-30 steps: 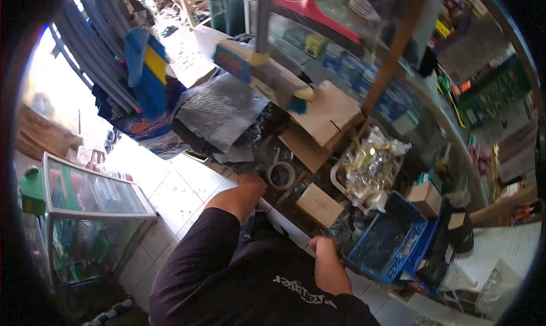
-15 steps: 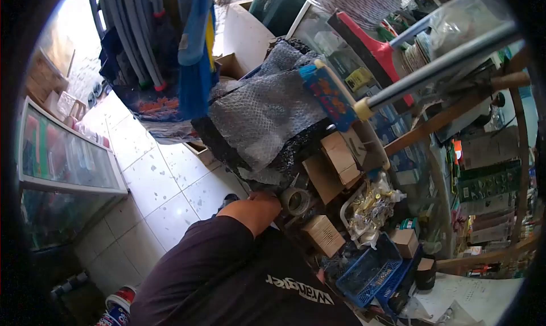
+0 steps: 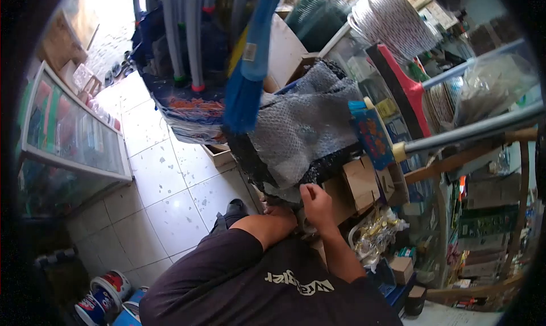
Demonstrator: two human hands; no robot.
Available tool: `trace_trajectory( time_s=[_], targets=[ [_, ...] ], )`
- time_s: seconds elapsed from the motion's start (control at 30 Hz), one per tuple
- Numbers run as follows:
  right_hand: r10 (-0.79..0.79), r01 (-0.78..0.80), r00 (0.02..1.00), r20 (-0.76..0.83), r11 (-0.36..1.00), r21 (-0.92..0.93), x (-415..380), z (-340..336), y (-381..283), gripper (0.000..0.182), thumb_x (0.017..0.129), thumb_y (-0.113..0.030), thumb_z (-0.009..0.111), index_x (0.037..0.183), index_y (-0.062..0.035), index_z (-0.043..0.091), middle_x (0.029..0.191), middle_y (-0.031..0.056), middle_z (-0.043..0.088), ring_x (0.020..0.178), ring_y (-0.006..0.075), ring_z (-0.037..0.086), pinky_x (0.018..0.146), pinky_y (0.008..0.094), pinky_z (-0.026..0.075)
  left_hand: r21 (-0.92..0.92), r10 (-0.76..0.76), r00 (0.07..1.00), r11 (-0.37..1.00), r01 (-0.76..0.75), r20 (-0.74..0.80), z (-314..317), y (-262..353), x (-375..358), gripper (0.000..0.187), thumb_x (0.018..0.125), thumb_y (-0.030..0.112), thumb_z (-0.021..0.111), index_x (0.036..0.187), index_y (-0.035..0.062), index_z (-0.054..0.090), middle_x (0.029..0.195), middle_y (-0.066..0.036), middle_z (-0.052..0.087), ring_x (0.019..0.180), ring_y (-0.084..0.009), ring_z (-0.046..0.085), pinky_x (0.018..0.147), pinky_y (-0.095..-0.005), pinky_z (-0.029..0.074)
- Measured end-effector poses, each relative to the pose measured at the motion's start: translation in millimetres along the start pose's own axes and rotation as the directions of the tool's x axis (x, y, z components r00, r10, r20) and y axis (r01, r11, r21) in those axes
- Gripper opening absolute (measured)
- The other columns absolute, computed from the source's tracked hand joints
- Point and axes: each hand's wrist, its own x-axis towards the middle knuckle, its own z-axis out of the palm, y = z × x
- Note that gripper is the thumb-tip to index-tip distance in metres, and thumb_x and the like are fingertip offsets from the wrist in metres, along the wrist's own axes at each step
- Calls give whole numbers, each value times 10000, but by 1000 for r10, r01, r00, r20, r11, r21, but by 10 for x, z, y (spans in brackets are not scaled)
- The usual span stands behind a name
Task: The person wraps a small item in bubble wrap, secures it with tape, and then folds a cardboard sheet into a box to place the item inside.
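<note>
A parcel in clear bubble wrap [image 3: 304,130] over black plastic lies in front of me, its near corner towards my body. My left hand [image 3: 278,215] is at that corner, bent inward, its fingers partly hidden and seeming to close on something I cannot make out. Just to the right, my right hand [image 3: 317,205] is raised beside the wrap's near edge with the fingers curled in. Anything between those fingers is too small to tell. Below the right hand, the tape roll is mostly covered by the wrist.
Cardboard boxes [image 3: 361,181] and a bag of brass-coloured fittings [image 3: 378,235] stand to the right. A blue brush [image 3: 244,101] hangs over the parcel's left side, and a pink squeegee [image 3: 406,87] is at upper right. On the left are a glass cabinet [image 3: 79,127] and tiled floor [image 3: 162,212].
My right hand has come into view and is now beside the parcel's near edge, in front of the tape roll. My left hand stays at the near corner. The whole view has shifted.
</note>
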Motion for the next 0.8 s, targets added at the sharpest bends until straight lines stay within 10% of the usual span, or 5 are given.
trace_trajectory(
  time_s=[0.1,0.3,0.8],
  targets=[
    [143,-136,987,70,986,-93,344,160,-15,358,835,-368,596,863,-10,594,759,59,620,612,119,569,517,235,409,-60,17,1000,998,-17,0,41,-5,24,335,765,322,609,1039,130,609,1062,-47,588,935,-260,569,752,-473,430],
    [564,-627,772,294,596,502,431,239,-28,282,829,-349,611,910,-83,563,775,9,573,598,108,560,472,233,416,-116,42,999,992,-41,11,63,3,55,331,773,314,600,1039,118,599,1050,-56,585,928,-258,565,750,-465,429],
    [570,-428,770,289,125,895,-17,-67,281,62,804,-158,626,822,-140,569,727,-34,552,659,120,528,574,279,422,-107,-5,1000,994,2,-30,137,-41,39,320,792,292,579,1038,87,573,1021,-80,576,912,-254,556,746,-443,425]
  ],
)
